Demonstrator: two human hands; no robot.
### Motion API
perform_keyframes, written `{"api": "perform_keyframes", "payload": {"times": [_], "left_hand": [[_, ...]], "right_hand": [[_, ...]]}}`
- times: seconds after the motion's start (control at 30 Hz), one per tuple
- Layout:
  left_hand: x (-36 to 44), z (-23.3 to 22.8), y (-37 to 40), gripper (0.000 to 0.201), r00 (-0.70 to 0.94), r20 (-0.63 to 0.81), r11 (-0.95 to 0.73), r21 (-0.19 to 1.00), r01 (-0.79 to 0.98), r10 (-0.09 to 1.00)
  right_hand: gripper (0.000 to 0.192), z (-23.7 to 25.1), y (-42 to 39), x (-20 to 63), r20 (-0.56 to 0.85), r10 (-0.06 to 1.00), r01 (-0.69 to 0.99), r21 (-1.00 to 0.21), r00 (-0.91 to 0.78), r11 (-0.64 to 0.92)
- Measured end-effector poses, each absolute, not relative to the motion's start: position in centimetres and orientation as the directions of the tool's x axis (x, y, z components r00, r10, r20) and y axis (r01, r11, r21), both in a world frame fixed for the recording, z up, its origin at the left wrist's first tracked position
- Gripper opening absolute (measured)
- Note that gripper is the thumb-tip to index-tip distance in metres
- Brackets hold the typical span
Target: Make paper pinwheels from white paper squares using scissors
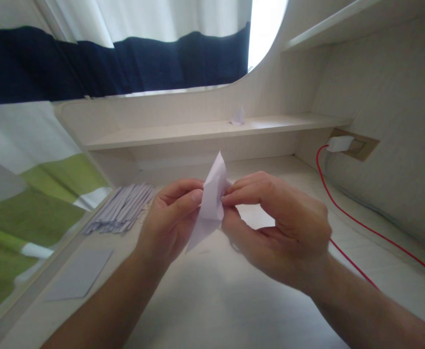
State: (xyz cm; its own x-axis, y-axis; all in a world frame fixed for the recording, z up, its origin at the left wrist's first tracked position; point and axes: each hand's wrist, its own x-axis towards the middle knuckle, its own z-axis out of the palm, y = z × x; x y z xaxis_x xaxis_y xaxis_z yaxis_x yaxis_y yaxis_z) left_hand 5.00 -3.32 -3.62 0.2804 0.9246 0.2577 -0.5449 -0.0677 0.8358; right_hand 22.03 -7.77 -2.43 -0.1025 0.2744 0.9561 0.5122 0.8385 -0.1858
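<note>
A folded piece of white paper is held up above the desk, between both hands, with one pointed corner upward and another toward the lower left. My left hand pinches its left side between thumb and fingers. On the other side, my right hand grips the paper's right edge with thumb and fingertips; the fingertips are partly hidden behind the fold. Left of my left hand lies a pile of narrow folded paper strips. Nearer to me, a flat stack of white paper rests on the desk.
A small folded paper piece stands on the low shelf at the back. To the right, a red cable runs from a white plug in the wall socket across the desk. Curtains hang behind and left.
</note>
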Motion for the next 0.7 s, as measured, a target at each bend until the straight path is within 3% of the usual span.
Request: {"api": "perform_keyframes", "payload": {"times": [0.37,0.7], "left_hand": [[4.45,-3.7,-3.48,0.019,0.287,0.276,-0.093,0.85,-0.519,0.917],[4.59,-3.8,-3.24,0.01,0.217,0.335,-0.213,0.871,-0.444,0.917]], "right_hand": [[0.017,-2.12,-7.93,22.06,0.954,0.274,0.532,-0.171,-0.12,0.829],[0.017,-2.32,-8.0,21.95,0.941,0.326,0.571,-0.221,-0.088,0.791]]}}
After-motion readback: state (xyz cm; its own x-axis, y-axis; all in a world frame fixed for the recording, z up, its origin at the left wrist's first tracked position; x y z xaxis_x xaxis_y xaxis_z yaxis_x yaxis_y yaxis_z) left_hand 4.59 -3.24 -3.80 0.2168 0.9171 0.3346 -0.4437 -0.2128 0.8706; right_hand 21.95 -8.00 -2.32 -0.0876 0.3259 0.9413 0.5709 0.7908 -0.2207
